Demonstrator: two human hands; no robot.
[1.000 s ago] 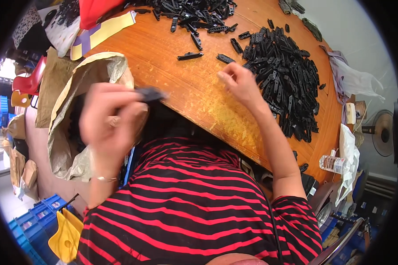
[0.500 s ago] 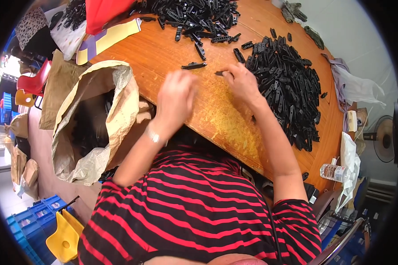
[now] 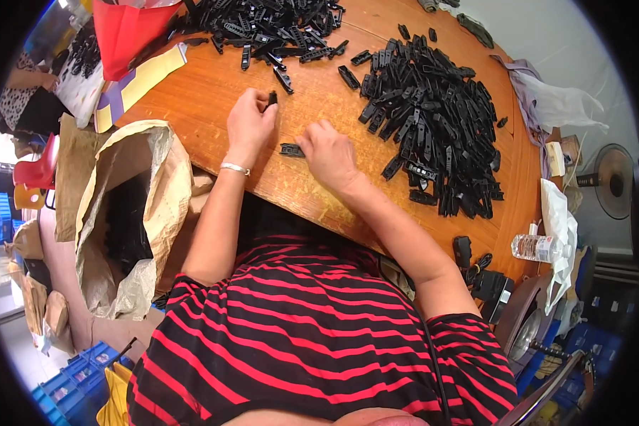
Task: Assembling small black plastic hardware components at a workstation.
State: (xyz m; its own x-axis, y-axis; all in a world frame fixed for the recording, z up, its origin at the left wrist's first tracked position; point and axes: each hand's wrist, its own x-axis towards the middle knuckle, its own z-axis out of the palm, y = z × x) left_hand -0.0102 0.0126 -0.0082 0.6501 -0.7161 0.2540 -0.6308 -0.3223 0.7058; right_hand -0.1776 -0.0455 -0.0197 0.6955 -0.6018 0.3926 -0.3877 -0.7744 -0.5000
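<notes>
Your left hand point(image 3: 250, 124), up and to the right of the paper bag point(image 3: 172, 216), has its fingers clamped on a small black piece point(image 3: 272, 98); only a short, dark, blocky end shows above them, the remainder hidden by your grip. Your right hand point(image 3: 328, 155), farther right of the bag, has its fingers bent over the right end of a second piece point(image 3: 290, 150), and you cannot tell whether they pinch it or just rest there. That one lies flat on the worktop point(image 3: 202, 117), between your hands: black, narrow and oblong, with straight long sides and small notches or openings along its face, too fine to make out. Well to the right of the bag spreads a large heap point(image 3: 440, 131) of similar slim black pieces, some showing pale glints.
</notes>
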